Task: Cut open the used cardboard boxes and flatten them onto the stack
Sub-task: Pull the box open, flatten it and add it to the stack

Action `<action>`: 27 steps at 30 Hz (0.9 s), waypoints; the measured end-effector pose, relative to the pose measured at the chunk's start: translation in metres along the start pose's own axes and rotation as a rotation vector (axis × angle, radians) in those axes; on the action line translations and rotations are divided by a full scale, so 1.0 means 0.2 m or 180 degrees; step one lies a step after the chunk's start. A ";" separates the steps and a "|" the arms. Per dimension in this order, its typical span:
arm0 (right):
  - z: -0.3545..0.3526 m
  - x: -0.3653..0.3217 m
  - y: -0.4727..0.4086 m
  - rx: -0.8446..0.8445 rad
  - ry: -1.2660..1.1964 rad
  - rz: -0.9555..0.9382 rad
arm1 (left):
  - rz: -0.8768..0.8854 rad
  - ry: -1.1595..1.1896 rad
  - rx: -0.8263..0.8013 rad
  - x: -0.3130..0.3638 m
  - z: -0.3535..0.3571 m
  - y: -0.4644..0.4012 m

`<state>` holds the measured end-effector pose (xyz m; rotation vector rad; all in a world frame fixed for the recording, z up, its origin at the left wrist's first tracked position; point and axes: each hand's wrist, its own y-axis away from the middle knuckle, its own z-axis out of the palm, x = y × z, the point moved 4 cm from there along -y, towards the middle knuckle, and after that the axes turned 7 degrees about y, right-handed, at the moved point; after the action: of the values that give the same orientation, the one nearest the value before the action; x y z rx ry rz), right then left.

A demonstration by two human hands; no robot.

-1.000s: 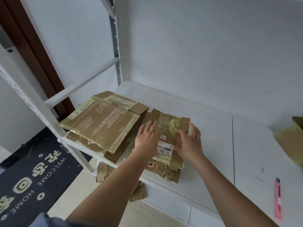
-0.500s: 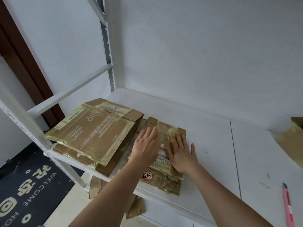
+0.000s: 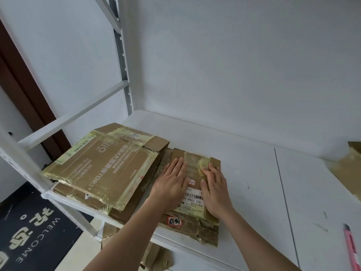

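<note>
A small flattened cardboard box [image 3: 193,169], brown with yellowed tape and a white barcode label, lies on a low stack of flattened boxes [image 3: 192,228] on the white shelf [image 3: 244,173]. My left hand [image 3: 172,184] presses flat on its left half, fingers straight. My right hand [image 3: 214,188] presses flat on its right half, fingers spread. To the left, a bigger stack of flattened boxes [image 3: 103,169] with printed text overhangs the shelf's left edge.
A pink utility knife [image 3: 351,249] lies at the shelf's right front. Another taped cardboard box [image 3: 349,169] shows at the right edge. The white rack post [image 3: 121,55] and crossbar stand at left. Cardboard scraps [image 3: 156,259] lie on the floor beside a dark welcome mat [image 3: 29,231].
My right hand let go of the small box's far edge and now lies flat on top. Both hands slid forward over the box, pressing it down.
</note>
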<state>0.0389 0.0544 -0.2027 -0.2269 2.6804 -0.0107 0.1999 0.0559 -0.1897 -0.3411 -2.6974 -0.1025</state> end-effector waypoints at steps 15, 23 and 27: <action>-0.24 -0.12 0.09 0.0322 0.1166 -0.0259 | -0.0293 -0.1406 0.0008 0.21 -0.16 -0.01; -0.67 0.06 0.26 0.0629 0.1333 -0.0393 | 0.0218 -0.1171 0.1012 0.70 -0.31 0.04; -0.90 0.23 0.38 0.0784 0.1176 -0.0330 | 0.0506 -0.0982 0.1340 1.02 -0.30 0.08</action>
<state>-0.0926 0.1172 -0.0636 -0.3105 2.9915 -0.4533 0.0471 0.1087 -0.0496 -0.4671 -2.8790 0.6010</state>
